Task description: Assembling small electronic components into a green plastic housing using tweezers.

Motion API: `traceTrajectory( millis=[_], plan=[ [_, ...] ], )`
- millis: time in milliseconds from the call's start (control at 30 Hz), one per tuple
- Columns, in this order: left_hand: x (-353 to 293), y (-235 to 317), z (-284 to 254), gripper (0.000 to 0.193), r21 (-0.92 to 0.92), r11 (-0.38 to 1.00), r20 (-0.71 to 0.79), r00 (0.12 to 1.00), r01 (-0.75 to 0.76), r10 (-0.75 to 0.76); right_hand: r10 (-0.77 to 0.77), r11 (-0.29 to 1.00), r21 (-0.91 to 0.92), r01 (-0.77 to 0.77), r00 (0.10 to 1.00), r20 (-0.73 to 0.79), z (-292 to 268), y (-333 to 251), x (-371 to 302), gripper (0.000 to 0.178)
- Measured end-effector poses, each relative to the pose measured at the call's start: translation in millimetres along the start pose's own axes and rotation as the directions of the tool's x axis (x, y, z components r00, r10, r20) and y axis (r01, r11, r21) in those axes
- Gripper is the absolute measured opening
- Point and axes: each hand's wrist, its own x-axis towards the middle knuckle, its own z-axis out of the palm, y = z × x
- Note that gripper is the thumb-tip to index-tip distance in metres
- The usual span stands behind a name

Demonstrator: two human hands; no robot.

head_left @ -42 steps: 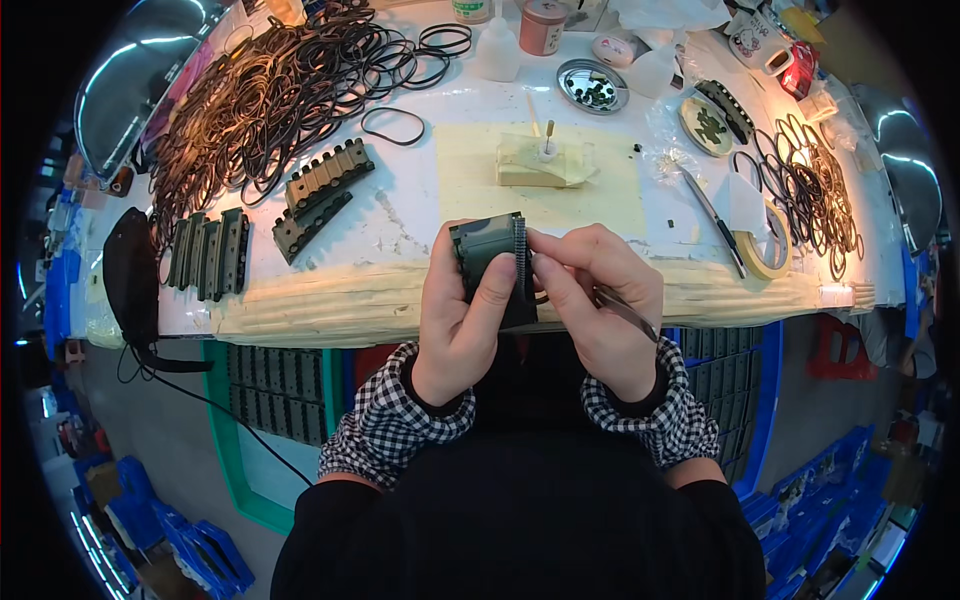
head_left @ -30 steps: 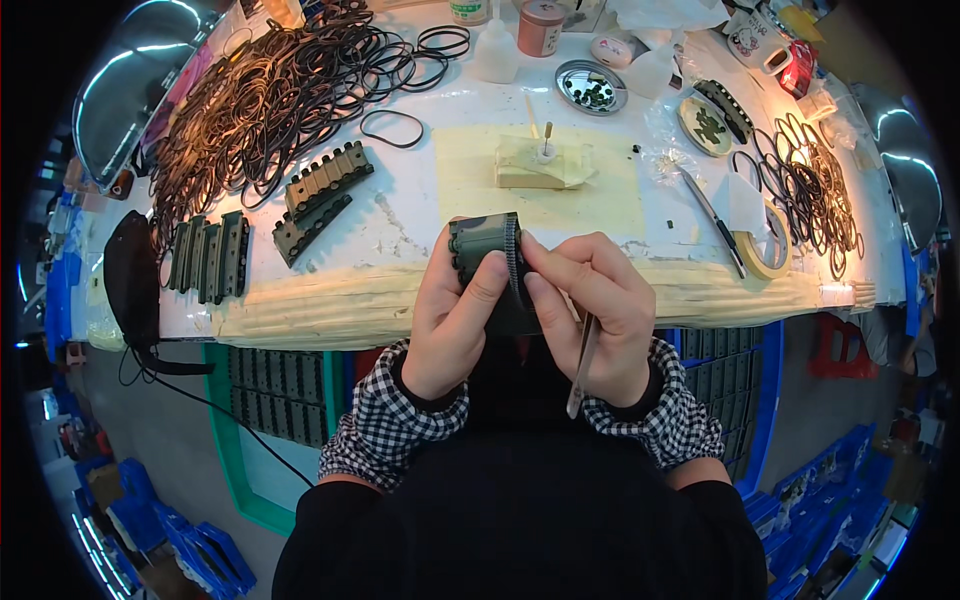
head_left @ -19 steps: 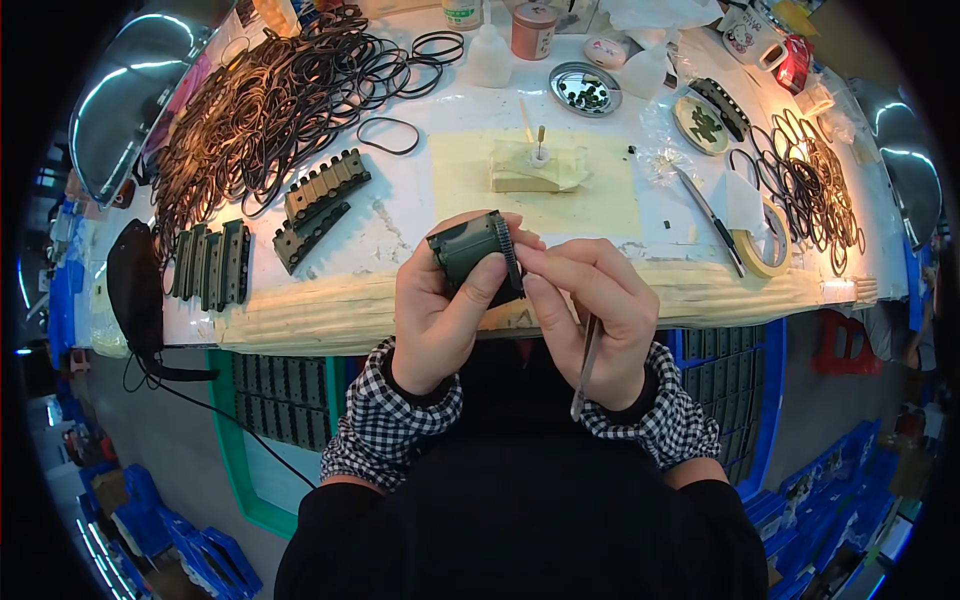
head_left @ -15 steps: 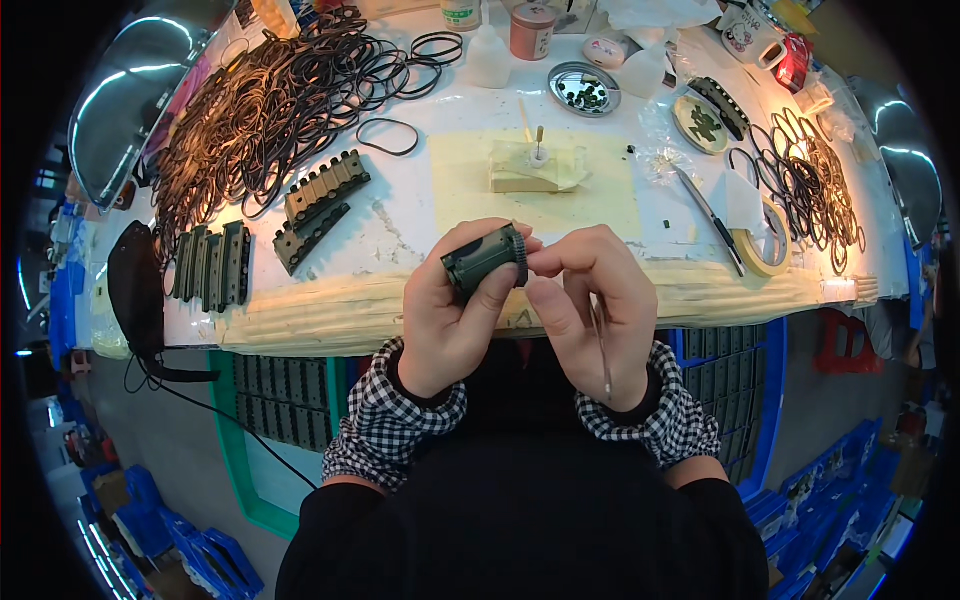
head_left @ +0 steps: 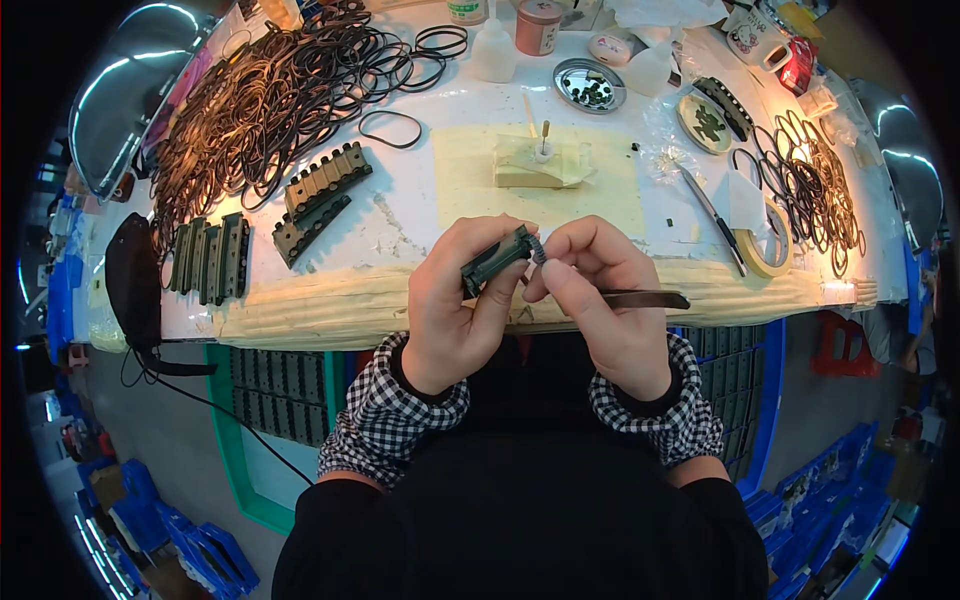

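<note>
As two hands (head_left: 530,290) grip, one block (head_left: 497,260) shows.

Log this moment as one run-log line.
left hand: grips dark green ridged block | right hand: fingertips at block's end, holds tweezers | place: over workbench front edge | nearby: rubber rings

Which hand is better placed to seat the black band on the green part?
Right hand: its fingertips pinch the black band at the green part's end. Left hand grips that part, likely steadying it.
</note>
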Motion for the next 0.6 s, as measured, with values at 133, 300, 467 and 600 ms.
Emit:
traceTrajectory(
  millis=[133, 300, 467, 600],
  plan=[
    [4.0, 0.9, -2.0, 0.023, 0.17, 0.976, 0.064, 0.99, -0.139, 0.13, 0.008, 0.998, -0.061, -0.009, 1.0, -0.02, -2.0, -2.6, 4.5, 0.011],
    [-2.4, 2.7, 2.0, 0.023, 0.005, 1.0, -0.015, 1.0, 0.026, -0.025, -0.083, 0.981, -0.171, 0.092, 0.995, 0.055, -0.4, 4.7, 2.5, 0.01],
    [-5.4, 5.9, 2.0, 0.023, -0.211, 0.958, -0.001, 0.98, 0.193, -0.197, -0.137, 0.963, -0.223, 0.149, 0.988, 0.069, -4.5, 8.2, 3.6, 0.01],
    [-6.1, 9.3, 3.0, 0.023, -0.263, 0.941, -0.007, 0.975, 0.212, -0.221, -0.148, 0.973, -0.172, 0.155, 0.987, 0.057, -3.6, 12.6, 3.5, 0.011]
  ],
)
